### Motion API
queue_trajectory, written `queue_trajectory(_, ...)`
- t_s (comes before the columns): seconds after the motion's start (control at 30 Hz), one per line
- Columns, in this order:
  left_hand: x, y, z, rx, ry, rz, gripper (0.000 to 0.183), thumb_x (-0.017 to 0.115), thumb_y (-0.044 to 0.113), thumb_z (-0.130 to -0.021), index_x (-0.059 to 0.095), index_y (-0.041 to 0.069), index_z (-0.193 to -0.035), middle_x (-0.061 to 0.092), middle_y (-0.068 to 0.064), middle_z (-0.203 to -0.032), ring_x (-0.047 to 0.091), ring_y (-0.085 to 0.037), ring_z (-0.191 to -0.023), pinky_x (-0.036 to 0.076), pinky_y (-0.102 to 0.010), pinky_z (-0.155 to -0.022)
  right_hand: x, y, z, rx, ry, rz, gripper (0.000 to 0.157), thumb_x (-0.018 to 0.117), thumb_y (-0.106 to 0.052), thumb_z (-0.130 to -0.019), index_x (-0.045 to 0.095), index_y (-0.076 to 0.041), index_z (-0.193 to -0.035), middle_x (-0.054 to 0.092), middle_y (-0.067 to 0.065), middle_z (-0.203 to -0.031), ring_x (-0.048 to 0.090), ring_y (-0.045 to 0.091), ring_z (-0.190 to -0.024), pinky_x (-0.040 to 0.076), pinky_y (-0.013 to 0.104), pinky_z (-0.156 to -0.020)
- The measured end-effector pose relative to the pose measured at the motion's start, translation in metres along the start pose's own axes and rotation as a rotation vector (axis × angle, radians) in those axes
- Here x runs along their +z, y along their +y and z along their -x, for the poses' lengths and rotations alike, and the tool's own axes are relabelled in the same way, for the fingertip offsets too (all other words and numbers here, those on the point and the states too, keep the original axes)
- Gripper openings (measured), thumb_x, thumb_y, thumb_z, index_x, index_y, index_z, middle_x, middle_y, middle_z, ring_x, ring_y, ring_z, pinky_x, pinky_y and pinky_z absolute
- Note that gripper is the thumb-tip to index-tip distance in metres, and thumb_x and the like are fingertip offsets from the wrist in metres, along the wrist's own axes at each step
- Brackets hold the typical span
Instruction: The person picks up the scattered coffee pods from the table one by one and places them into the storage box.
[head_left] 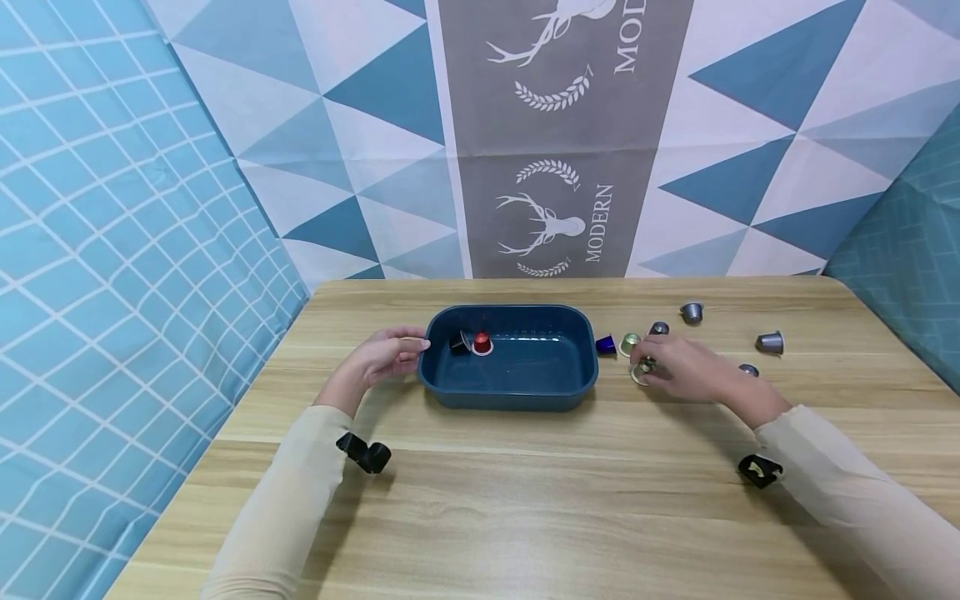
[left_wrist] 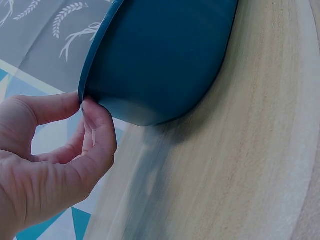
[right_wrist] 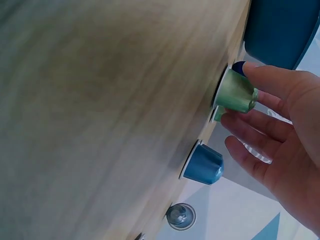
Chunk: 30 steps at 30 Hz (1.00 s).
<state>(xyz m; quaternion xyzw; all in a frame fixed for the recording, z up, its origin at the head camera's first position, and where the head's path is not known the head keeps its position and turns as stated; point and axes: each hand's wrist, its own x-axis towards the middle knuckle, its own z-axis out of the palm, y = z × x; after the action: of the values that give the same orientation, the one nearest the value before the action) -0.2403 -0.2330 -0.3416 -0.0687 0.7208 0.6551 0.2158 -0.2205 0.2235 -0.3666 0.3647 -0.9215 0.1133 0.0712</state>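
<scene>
My left hand [head_left: 390,354] pinches the left rim of a dark blue rectangular tub [head_left: 510,400] between thumb and fingers; the left wrist view shows this grip close up. In the tub lie a red coffee capsule [head_left: 482,342] and a black coffee capsule [head_left: 458,343], near its left end. To the right of the tub, my right hand [head_left: 686,368] has thumb and fingers round a light green coffee capsule [right_wrist: 235,91], whose wide rim faces the wooden tabletop. A second green capsule [head_left: 629,343] stands just behind it, beside a dark blue-purple capsule [head_left: 606,346].
Around the right hand are more capsules: a dark one [head_left: 659,328], a grey one [head_left: 692,312] farther back, another grey one [head_left: 770,342] lying on its side, and a blue one [right_wrist: 202,164]. Patterned cloth [head_left: 360,150] hangs behind the wooden table [head_left: 480,517].
</scene>
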Motion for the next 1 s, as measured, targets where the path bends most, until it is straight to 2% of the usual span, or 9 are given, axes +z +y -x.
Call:
queue_trajectory(0.2,-0.0002,-0.0015,-0.0015,-0.002,0.022,-0.021,0.033,0.057,0.011,-0.095,0.047,0.005,-0.126,0.06,0.008,-0.081,0.058,-0.003,-0.071,0.052,-0.017,-0.067,0.0013,0.001,-0.0013,0.008,-0.022,0.003,0.018,0.077,-0.01,-0.079,0.066,-0.014,-0.093,0.064,-0.002,-0.092,0.062,0.011,-0.085,0.054,0.034,-0.075)
queue_trajectory(0.73,-0.0001,-0.0037,-0.0018,0.012,0.005,-0.021,0.041,0.057,0.01,-0.095,0.042,0.0,-0.132,0.06,0.008,-0.082,0.058,-0.002,-0.073,0.051,-0.016,-0.068,0.0011,-0.0031,-0.0021,-0.011,-0.036,-0.015,0.021,0.075,0.0,-0.077,0.067,-0.01,-0.093,0.065,0.0,-0.089,0.061,0.011,-0.083,0.054,0.03,-0.071)
queue_trajectory(1.0,0.0007,-0.0031,0.0,0.01,0.006,-0.015,0.035,0.057,0.011,-0.095,0.047,0.003,-0.127,0.06,0.007,-0.083,0.057,-0.003,-0.072,0.052,-0.017,-0.069,0.001,-0.0028,-0.0026,-0.015,-0.026,-0.013,0.021,0.075,0.0,-0.077,0.066,-0.011,-0.093,0.065,-0.001,-0.09,0.061,0.011,-0.084,0.054,0.03,-0.072)
